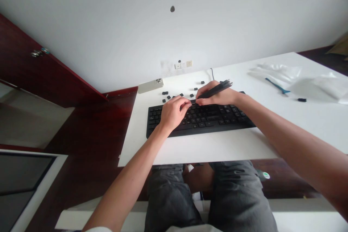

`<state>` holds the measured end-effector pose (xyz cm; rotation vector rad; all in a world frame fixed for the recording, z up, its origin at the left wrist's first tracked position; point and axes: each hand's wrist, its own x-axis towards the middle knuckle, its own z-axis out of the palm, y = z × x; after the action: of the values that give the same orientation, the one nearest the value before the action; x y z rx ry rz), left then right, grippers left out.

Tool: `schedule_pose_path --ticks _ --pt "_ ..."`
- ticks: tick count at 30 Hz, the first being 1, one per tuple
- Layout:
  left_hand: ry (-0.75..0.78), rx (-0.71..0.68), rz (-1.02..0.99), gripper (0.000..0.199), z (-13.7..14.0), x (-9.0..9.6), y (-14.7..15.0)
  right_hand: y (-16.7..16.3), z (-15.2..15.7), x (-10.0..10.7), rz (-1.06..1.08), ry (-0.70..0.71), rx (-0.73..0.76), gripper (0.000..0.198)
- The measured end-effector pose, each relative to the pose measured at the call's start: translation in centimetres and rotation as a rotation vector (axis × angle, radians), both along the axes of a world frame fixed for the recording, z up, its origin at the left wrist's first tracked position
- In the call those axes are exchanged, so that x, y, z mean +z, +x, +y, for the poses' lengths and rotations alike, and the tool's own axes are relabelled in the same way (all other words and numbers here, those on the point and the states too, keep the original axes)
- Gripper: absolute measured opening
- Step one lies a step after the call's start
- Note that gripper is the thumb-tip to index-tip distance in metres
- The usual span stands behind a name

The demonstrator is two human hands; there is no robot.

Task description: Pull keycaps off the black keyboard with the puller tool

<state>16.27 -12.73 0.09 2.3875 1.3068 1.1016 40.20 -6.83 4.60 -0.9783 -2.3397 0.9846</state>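
Note:
A black keyboard [187,130] lies on the white table, and both hands are over its back edge. My left hand [174,112] is closed in a pinch above the left-centre keys; a small dark piece shows by its fingertips, too small to name. Beside it, my right hand [214,96] grips a slim black pen-like tool [219,88], slanted with its upper end towards the right. That upper end looks frayed or split. The tool's lower tip meets the dark piece between the hands. Several loose black keycaps [168,97] are scattered behind the keyboard.
A phone [150,85] lies face down at the table's back left corner. To the right are a blue tool [277,86], a small black piece [301,100] and clear plastic bags [277,70]. A cable [212,74] runs behind my right hand. Wall sockets [183,65] sit behind the table.

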Motion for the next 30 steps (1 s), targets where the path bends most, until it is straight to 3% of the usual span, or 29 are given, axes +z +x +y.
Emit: schedule_pose_path --ticks 7,12,18,23,30 --pt "0.014 0.077 0.014 0.014 -0.2 0.9 -0.9 0.8 -0.1 -0.6 0.05 -0.097 0.011 0.031" --pt "-0.031 0.123 0.096 0.015 -2.4 1.1 -1.3 0.6 -0.4 -0.6 0.092 -0.123 0.011 0.029" --pt "-0.021 0.09 0.248 0.041 -5.0 -0.3 0.1 -0.1 -0.7 -1.4 0.085 -0.106 0.028 0.03" --pt "0.026 0.09 0.316 0.05 -4.8 -0.5 0.4 -0.6 -1.2 -1.5 0.032 -0.082 -0.009 0.032" --pt "0.04 0.076 0.332 0.045 -4.8 -0.5 0.5 -0.9 -2.2 -0.9 0.041 -0.072 -0.002 0.027"
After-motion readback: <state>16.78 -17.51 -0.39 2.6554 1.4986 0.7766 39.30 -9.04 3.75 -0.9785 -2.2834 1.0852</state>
